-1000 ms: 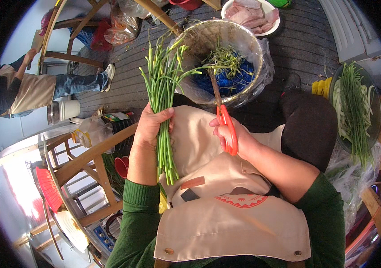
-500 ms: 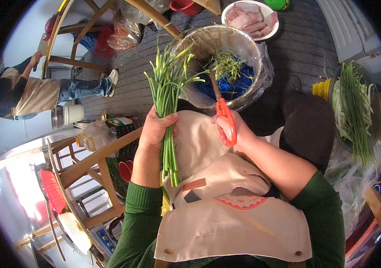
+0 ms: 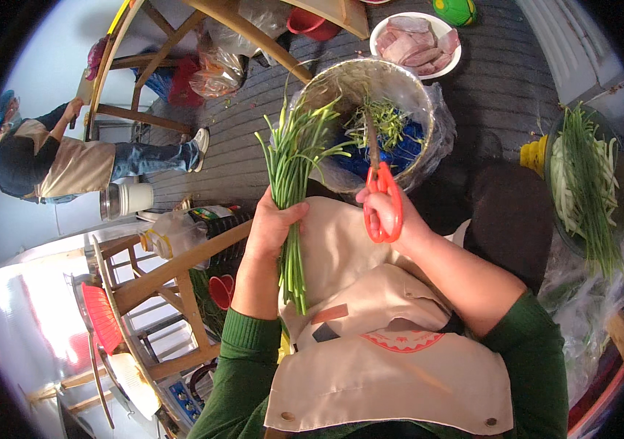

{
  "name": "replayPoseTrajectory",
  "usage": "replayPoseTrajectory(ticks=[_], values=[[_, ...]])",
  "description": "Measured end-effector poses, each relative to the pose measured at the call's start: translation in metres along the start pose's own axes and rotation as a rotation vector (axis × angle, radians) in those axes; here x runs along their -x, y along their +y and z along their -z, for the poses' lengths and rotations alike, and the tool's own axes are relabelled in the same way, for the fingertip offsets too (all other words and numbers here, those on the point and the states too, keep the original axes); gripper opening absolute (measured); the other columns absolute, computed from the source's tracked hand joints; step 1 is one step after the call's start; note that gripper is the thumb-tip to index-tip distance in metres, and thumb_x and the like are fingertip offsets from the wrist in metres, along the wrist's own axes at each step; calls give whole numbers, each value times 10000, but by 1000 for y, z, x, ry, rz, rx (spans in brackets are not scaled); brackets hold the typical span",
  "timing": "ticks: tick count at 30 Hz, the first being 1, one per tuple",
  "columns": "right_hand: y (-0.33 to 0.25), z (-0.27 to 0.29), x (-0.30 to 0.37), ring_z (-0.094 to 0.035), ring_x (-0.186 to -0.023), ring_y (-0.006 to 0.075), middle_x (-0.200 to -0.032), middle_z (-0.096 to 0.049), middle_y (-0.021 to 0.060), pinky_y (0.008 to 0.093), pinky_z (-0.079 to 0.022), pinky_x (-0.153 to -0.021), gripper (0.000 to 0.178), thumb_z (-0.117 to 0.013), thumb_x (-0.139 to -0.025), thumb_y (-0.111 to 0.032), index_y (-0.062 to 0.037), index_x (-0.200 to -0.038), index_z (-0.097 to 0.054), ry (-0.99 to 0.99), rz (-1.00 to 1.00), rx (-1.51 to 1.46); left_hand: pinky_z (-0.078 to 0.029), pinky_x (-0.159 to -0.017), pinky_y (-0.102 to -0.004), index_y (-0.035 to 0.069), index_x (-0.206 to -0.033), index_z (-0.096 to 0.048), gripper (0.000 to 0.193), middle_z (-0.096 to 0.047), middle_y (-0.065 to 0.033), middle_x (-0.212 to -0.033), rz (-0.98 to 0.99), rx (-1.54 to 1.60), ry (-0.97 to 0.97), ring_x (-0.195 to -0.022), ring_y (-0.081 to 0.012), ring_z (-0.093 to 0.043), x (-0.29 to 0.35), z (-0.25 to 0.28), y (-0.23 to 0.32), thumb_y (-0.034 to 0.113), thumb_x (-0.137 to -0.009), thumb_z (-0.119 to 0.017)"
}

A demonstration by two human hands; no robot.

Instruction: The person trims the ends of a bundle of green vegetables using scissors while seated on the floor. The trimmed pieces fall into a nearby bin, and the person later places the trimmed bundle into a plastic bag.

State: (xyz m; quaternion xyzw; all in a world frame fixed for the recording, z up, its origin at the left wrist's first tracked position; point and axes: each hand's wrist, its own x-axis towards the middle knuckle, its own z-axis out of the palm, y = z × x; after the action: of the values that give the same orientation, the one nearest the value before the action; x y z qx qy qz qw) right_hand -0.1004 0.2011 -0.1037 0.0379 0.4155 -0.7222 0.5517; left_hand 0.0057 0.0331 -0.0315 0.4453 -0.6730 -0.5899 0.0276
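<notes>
My left hand (image 3: 274, 223) is closed round a bunch of long green flowering chives (image 3: 294, 164). The tips fan out above my fist, and the cut stems hang below it over my apron. My right hand (image 3: 413, 228) grips red-handled scissors (image 3: 395, 194), whose dark blades point away from me over a bin (image 3: 420, 77) lined with clear plastic. The scissors are apart from the chives. Inside the bin, green trimmings (image 3: 391, 123) lie on blue plastic. The bin stands just beyond my knees.
On the right, a dark basin (image 3: 623, 219) holds long green stalks and pale strips beside a yellow object (image 3: 534, 154). A white bowl of meat pieces (image 3: 416, 45) sits beyond the bin. Wooden chairs (image 3: 158, 271) stand left. Another person (image 3: 70, 154) works at the far left.
The whole view has shifted slightly, so things appear farther right and lower. In my right hand the scissors have turned a little, showing their handle loops more fully. Both hands keep their holds.
</notes>
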Motion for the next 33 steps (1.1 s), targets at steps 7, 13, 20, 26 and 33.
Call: replayPoseTrajectory(ticks=[7,13,20,26,33], values=[[-9,-3,21,-484,-509,124,-722,-491,57,239,-374,-426,348,-462,-684,-59,22,-1022,-476,-332,-101,128,-429,-458,-261,38,-994,-519,312,-547,-21,-708,33,51,-11,-511,-125,-516,-1,3,-4,-16,-720,-659],[-16,-6,6,-497,-528,131,-787,-493,81,242,-396,-438,387,-435,-691,-68,31,-1063,-483,-366,-141,102,-436,-433,-259,40,-1004,-532,308,-548,-20,-708,15,8,1,-505,-124,-516,-2,0,-4,-26,-729,-653],[-12,-5,2,-484,-499,122,-787,-493,75,237,-386,-441,345,-448,-733,-104,24,-1050,-494,-347,-160,86,-436,-432,-264,29,-1023,-513,334,-541,-23,-711,7,40,-2,-496,-123,-512,-1,-1,-5,-16,-728,-661],[-14,-8,-1,-467,-466,113,-796,-489,72,241,-364,-404,335,-457,-736,-112,20,-1041,-496,-305,-151,119,-444,-439,-265,31,-1020,-512,325,-537,-20,-710,18,29,-5,-499,-122,-511,1,-1,-1,-28,-733,-652],[-19,-12,-1,-424,-423,91,-664,-461,33,235,-316,-358,239,-483,-783,-144,-5,-975,-512,-224,-152,173,-442,-438,-262,32,-1015,-513,322,-531,-14,-717,27,13,-1,-498,-118,-505,3,-3,0,-37,-730,-646]])
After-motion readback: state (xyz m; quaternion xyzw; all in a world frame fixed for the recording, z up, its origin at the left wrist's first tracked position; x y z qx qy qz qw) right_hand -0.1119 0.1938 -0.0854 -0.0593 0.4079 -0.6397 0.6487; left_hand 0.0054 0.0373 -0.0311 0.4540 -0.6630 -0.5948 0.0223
